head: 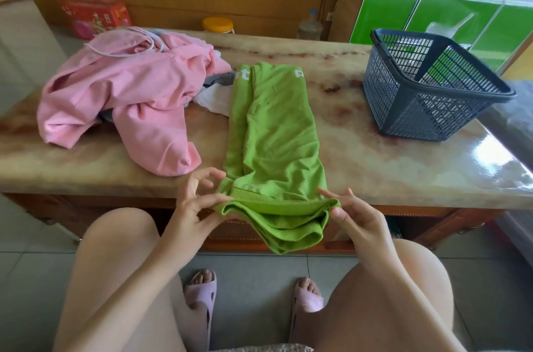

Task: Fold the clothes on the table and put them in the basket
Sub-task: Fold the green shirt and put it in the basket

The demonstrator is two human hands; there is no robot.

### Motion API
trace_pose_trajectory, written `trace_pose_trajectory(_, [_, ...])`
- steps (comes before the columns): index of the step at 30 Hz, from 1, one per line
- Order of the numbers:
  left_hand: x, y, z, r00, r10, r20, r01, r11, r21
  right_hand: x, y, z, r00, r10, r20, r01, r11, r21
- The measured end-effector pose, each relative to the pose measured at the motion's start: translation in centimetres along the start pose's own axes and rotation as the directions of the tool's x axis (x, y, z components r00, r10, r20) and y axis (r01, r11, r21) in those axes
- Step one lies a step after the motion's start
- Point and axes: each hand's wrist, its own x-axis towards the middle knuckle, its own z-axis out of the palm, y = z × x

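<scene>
Your left hand (192, 205) and right hand (356, 219) pinch the hem of the half-folded green top (274, 132); pink pile (124, 86), 10 o'clock, unfolded; basket (403, 109), 2 o'clock, seemingly empty.

We see the desk (360, 150) across the middle of the frame. On it the heap of clothes (129, 83) lies at the left, the folded garment (277, 127) in the centre, and the basket (418, 112) at the right, well apart from the garment. A small cloth (213, 101) lies between heap and garment, touching both. The garment's near end hangs over the desk's front edge, with the left grip (196, 204) at its left corner and the right grip (354, 219) at its right. Beyond the far edge, at upper left, we find a tin (95, 16), with a jar (217, 25) and a bottle (310, 24) to its right. Slippers (202, 294) rest on the floor (259, 271) at bottom centre.
</scene>
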Motion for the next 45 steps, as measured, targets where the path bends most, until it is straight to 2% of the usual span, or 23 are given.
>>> trace_pose_trajectory(2, [0.9, -0.1, 0.0, 1.0, 0.01, -0.024, -0.009, 1.0, 0.025, 0.5, -0.1, 0.2, 0.996, 0.049, -0.074, -0.042, 0.995, 0.095])
trace_pose_trajectory(4, [1.5, 0.6, 0.0, 1.0, -0.006, 0.012, 0.007, 0.999, -0.05, 1.0, -0.2, 0.3, 0.991, 0.079, -0.112, -0.057, 0.981, 0.185])
trace_pose_trajectory(8, [2.3, 0.8, -0.1, 0.994, -0.103, 0.03, 0.107, 0.976, -0.192, 1.8, -0.7, 0.5, 0.995, -0.033, -0.089, 0.046, 0.987, 0.154])
trace_pose_trajectory(14, [4.3, 0.2, 0.8, 0.964, -0.231, -0.131, 0.196, 0.952, -0.234, 4.2, -1.2, 1.6, 0.987, 0.062, -0.151, -0.03, 0.978, 0.207])
trace_pose_trajectory(16, [5.4, -0.2, 1.2, 0.95, -0.276, -0.145, 0.248, 0.951, -0.183, 5.8, -0.7, 1.9, 0.968, 0.118, -0.22, -0.084, 0.984, 0.155])
trace_pose_trajectory(19, [7.3, -1.1, 1.9, 0.92, -0.343, -0.192, 0.336, 0.939, -0.067, 8.0, 0.9, 2.0, 0.933, 0.167, -0.318, -0.179, 0.984, -0.01])
trace_pose_trajectory(22, [8.8, -2.3, 2.5, 0.897, -0.394, -0.201, 0.402, 0.916, -0.004, 9.7, 1.8, 1.9, 0.911, 0.191, -0.365, -0.257, 0.956, -0.141])
trace_pose_trajectory(25, [9.8, -3.4, 2.9, 0.871, -0.453, -0.189, 0.464, 0.886, 0.016, 10.7, 2.0, 2.0, 0.905, 0.22, -0.363, -0.296, 0.941, -0.167])
trace_pose_trajectory(27, [10.2, -3.8, 3.1, 0.858, -0.478, -0.189, 0.49, 0.872, 0.021, 10.9, 2.0, 1.8, 0.915, 0.25, -0.317, -0.294, 0.951, -0.099])
trace_pose_trajectory(30, [10.3, -4.6, 3.0, 0.839, -0.514, -0.178, 0.523, 0.852, 0.002, 10.1, 2.0, 1.4, 0.962, 0.259, -0.086, -0.253, 0.965, 0.076])
trace_pose_trajectory(32, [10.2, -4.9, 2.9, 0.83, -0.535, -0.157, 0.542, 0.84, 0.001, 9.8, 2.4, 1.3, 0.982, 0.19, -0.014, -0.19, 0.981, 0.043])
trace_pose_trajectory(35, [10.1, -4.4, 2.8, 0.797, -0.593, -0.114, 0.593, 0.805, -0.037, 10.0, 2.7, 1.6, 0.985, 0.137, -0.101, -0.139, 0.99, -0.014])
trace_pose_trajectory(37, [9.9, -3.9, 2.7, 0.78, -0.624, -0.035, 0.617, 0.778, -0.117, 10.0, 3.2, 1.8, 0.984, 0.121, -0.129, -0.13, 0.99, -0.056])
trace_pose_trajectory(39, [9.3, -3.7, 2.5, 0.813, -0.582, 0.022, 0.575, 0.796, -0.188, 9.8, 3.6, 1.8, 0.981, 0.127, -0.147, -0.139, 0.988, -0.071])
trace_pose_trajectory(42, [8.2, -3.9, 2.5, 0.842, -0.539, 0.007, 0.534, 0.833, -0.144, 9.7, 4.1, 1.8, 0.968, 0.158, -0.194, -0.18, 0.978, -0.102])
trace_pose_trajectory(45, [8.1, -3.9, 2.9, 0.857, -0.513, -0.056, 0.487, 0.839, -0.242, 9.8, 4.4, 2.0, 0.956, 0.171, -0.24, -0.203, 0.972, -0.116])
